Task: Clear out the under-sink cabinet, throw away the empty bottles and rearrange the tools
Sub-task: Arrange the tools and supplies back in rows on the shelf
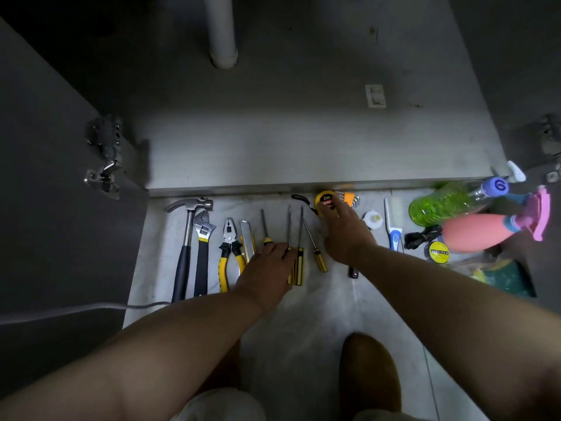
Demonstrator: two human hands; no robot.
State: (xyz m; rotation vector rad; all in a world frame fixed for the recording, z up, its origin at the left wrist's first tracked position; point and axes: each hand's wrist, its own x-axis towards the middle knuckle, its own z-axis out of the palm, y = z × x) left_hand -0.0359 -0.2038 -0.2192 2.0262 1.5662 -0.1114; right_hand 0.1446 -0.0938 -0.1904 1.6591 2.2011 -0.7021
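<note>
- The yellow tape measure [323, 199] is my landmark: it lies on the pale floor, touching the front lip of the open cabinet [303, 153].
- My right hand [346, 235] reaches up to it with the fingers stretched out and the tips resting on its face. The grip looks apart, not clamped.
- My left hand [267, 268] sits down and left of the tape measure, its fingers laid over the yellow handles of the twin screwdrivers [300, 238]. I cannot tell whether it grips them or only touches.
- Just left of that pair lies a short screwdriver [264, 226]; just right of it a thin screwdriver [315, 244] lies tilted, its tip pointing toward the tape measure.
- Farther left of the tape measure, in a row, lie a utility knife [247, 238], yellow-handled pliers [229, 247], an adjustable wrench [203, 238] and, farthest out, a hammer [188, 226].
- Touching the tape measure's right side is a set of hex keys [349, 198].
- Farther right lie a small white cap [373, 219], then a white and blue brush [393, 226].
- Well to the right, a green bottle [440, 205] and a pink spray bottle [479, 232] lie on their sides, with a yellow round tin [438, 252] and a black strap [422, 235] beside them.
- Far above the tape measure, a white drain pipe [221, 31] comes down inside the cabinet.
</note>
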